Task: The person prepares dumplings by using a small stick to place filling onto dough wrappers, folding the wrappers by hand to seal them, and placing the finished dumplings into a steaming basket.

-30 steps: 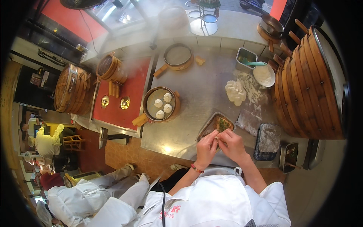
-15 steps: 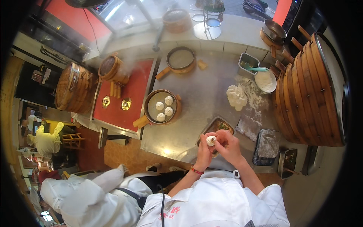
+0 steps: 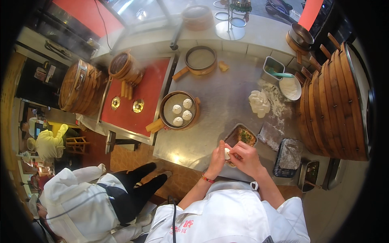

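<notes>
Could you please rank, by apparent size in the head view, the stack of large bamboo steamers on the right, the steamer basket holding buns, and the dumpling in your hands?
1. Stack of large bamboo steamers
2. Steamer basket holding buns
3. Dumpling, pinched between the left hand and right hand

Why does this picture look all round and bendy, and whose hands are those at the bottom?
The picture comes from a small camera worn on a person's head, looking down. Its wide lens bends straight edges, so everything looks round. There is no machine here, just a person in a white jacket.

Their left hand and right hand are pressed together around a small white dumpling.

On the metal table sits a bamboo steamer basket holding three white buns. Behind the hands is a tray of filling. Farther back lie a lump of dough and a bowl of flour. On the right stands a tall stack of steamers. Another person in white is at the lower left.
</notes>
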A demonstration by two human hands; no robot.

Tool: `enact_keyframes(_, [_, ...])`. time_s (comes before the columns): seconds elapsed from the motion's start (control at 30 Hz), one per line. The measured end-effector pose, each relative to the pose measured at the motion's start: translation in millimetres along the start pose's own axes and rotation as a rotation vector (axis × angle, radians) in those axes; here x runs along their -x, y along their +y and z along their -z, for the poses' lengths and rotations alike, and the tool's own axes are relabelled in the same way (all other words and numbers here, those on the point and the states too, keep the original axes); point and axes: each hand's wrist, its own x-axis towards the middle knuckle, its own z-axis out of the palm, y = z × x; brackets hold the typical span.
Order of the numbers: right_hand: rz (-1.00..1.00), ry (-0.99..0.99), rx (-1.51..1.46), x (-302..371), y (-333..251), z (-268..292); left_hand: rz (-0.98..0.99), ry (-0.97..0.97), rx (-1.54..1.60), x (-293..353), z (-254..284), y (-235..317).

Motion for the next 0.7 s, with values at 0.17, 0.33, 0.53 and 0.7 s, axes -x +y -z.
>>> enact_keyframes(0.17, [-0.055,-0.028,-0.014,-8.8,-15.2,-3.6,0.114,-0.082,0.036,-3.3,18.0,-8.8])
enact_keyframes(0.33, [-0.058,-0.039,-0.059,-2.0,-4.0,-10.0,0.183,-0.083,0.200,7.8,12.2,25.9])
enact_keyframes(0.53, [-0.102,-0.031,-0.112,-5.6,-13.7,-15.6,0.109,-0.005,0.127,12.9,18.7,11.1])
enact_keyframes(0.7, [0.030,-0.066,-0.016,-4.4,-11.5,-19.1,0.134,-0.041,0.108,8.8,28.8,-1.6])
